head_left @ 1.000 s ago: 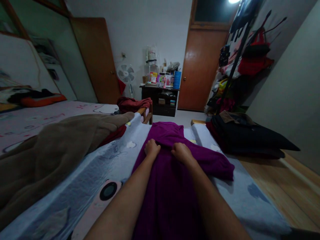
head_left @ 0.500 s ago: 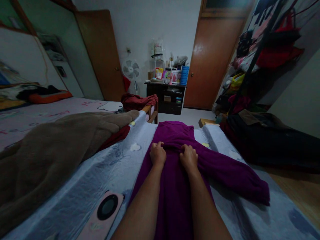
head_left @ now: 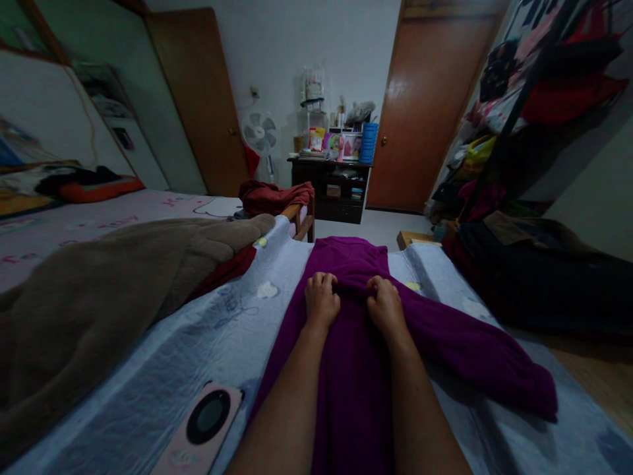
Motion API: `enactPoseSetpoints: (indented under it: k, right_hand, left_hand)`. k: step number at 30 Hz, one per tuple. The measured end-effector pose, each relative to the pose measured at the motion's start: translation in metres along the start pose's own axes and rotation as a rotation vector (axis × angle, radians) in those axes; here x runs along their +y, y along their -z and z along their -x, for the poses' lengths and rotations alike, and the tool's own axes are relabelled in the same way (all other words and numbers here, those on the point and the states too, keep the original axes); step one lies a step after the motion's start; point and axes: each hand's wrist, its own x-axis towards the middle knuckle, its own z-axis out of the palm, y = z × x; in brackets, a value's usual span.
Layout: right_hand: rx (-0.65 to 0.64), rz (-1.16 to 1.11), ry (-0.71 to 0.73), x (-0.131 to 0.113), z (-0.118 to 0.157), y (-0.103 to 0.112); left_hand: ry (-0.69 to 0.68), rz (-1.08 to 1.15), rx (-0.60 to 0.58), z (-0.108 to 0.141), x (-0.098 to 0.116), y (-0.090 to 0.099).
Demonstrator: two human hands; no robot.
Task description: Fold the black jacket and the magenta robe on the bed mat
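Note:
A purple long-sleeved top (head_left: pixel 356 376) lies spread over the pale blue patterned bed sheet (head_left: pixel 208 349). One of its sleeves stretches out to the right. My left hand (head_left: pixel 322 300) is closed on the cloth near the far end of the top, fingers curled into a fold. Level with it, my right hand (head_left: pixel 386 305) grips the same fold a short way to the right. The fabric is bunched between the two hands. My fingertips are partly hidden in the cloth.
A pink phone-like item with a round black disc (head_left: pixel 200 429) lies left of my forearm. A brown fleece blanket (head_left: pixel 123 290) covers the left side. Dark folded clothes (head_left: pixel 539 277) are piled at right. A fan (head_left: pixel 260 135) and a black cabinet (head_left: pixel 331 191) stand beyond.
Both hands keep hold of the purple top and have moved slightly right and up in the picture. The view has shifted a little, and the sleeve appears further right.

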Motion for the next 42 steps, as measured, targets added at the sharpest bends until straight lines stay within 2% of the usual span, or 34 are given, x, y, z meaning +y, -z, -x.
enactPoseSetpoints:
  k: [6, 12, 16, 20, 24, 32, 37, 42]
  right_hand:
    - [-0.108, -0.040, 0.031, 0.010, -0.003, 0.001]
    - [-0.202, -0.208, 0.046, 0.018, -0.005, 0.011]
    - [-0.164, -0.282, 0.069, 0.011, -0.003, 0.013]
    - [-0.100, -0.126, 0.106, 0.003, -0.001, 0.006]
    - [-0.109, -0.035, 0.073, 0.002, -0.001, 0.000]
    - [-0.176, -0.333, 0.112, 0.010, -0.005, 0.005]
    - [-0.119, -0.455, 0.097, 0.013, -0.005, -0.003]
    - [-0.133, -0.439, 0.091, 0.014, -0.007, -0.005]
  left_hand:
    - [-0.033, -0.052, -0.030, -0.003, -0.003, -0.004]
    - [-0.024, -0.010, -0.045, -0.008, -0.004, -0.004]
    - [-0.057, -0.012, -0.006, -0.012, -0.002, 0.008]
    - [-0.063, -0.034, 0.054, -0.016, 0.000, 0.020]
    - [-0.065, 0.006, 0.001, -0.016, 0.001, 0.023]
    - [-0.052, 0.039, -0.119, -0.015, -0.002, 0.014]
    - [-0.063, 0.036, -0.154, -0.014, -0.001, 0.014]
    - [-0.217, 0.134, -0.159, -0.012, 0.005, 0.013]
